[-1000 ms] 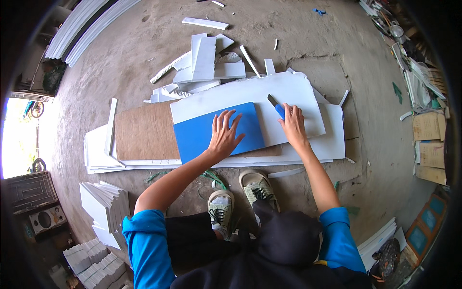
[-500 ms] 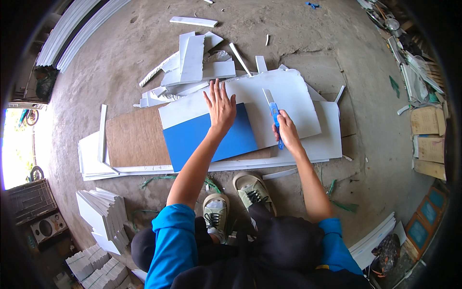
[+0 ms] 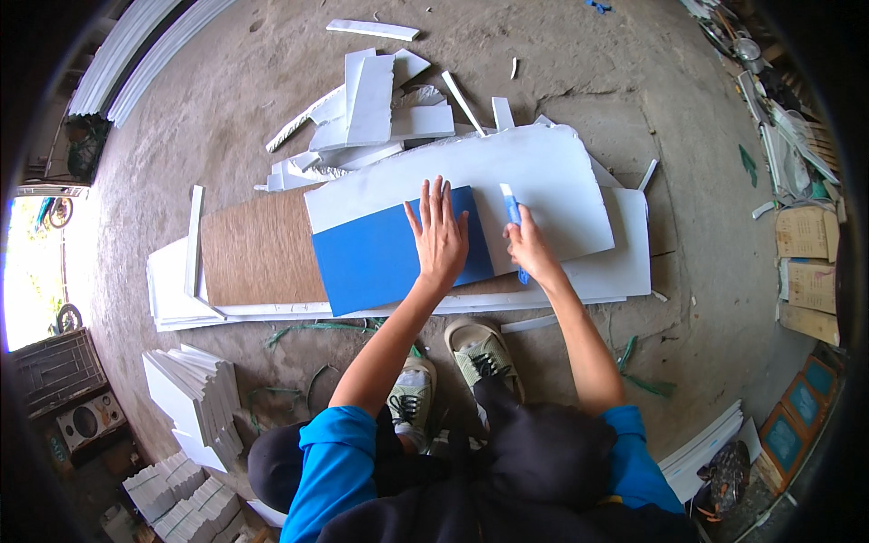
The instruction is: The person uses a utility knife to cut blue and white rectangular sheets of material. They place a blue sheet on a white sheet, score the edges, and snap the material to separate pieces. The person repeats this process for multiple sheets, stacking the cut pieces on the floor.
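My left hand [image 3: 442, 242] lies with spread fingers on a blue rectangular sheet [image 3: 362, 262], close to its right end. In my right hand [image 3: 532, 248] is a blue utility knife [image 3: 512, 210], its blade end pointing away from me, just right of the blue sheet's edge. Beneath the blue sheet is a white board [image 3: 552, 181] with a rough far edge, resembling foam. A brown wooden board [image 3: 261, 246] lies under these, on top of larger white boards [image 3: 632, 237].
Beyond the boards, white offcuts [image 3: 369, 104] are heaped on the concrete floor. Stacked white pieces [image 3: 192, 398] stand at the near left. Cardboard boxes [image 3: 806, 233] line the right side. Green strands [image 3: 647, 385] lie near my feet, and my shoes [image 3: 480, 351] are close to the boards' near edge.
My left hand has slid right and toward me, from the white board's border onto the blue sheet. The knife has come closer to the sheet's right edge, and less of its blade shows.
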`<state>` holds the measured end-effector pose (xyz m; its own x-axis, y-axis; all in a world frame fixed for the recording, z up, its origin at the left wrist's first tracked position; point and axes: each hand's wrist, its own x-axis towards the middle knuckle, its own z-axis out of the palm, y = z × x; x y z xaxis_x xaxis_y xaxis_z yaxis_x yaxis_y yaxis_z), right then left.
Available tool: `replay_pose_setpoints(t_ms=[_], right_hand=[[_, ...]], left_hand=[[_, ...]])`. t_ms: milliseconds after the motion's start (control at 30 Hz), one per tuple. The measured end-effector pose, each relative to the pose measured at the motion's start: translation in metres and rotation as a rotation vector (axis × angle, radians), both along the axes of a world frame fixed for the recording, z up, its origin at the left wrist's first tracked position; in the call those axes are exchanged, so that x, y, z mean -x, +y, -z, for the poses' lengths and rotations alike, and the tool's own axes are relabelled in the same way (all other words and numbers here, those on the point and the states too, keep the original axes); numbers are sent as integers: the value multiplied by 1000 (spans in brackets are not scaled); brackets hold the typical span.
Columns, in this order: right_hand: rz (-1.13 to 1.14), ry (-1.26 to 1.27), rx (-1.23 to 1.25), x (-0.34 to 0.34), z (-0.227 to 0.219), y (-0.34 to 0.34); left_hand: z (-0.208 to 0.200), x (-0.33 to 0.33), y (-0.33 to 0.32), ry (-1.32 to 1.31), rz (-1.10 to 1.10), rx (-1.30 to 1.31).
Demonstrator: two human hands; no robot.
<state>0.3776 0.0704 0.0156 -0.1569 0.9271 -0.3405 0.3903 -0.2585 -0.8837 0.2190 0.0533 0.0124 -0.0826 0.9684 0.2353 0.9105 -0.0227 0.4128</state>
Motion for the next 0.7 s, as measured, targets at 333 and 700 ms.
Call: replay_pose_setpoints(t_ms=[333, 700], right_hand=[[-321, -666, -195, 39, -16, 12], [-312, -778, -319, 58, -12, 14]], left_hand=[[7, -8, -17, 85, 47, 65], [8, -8, -18, 102, 42, 78]])
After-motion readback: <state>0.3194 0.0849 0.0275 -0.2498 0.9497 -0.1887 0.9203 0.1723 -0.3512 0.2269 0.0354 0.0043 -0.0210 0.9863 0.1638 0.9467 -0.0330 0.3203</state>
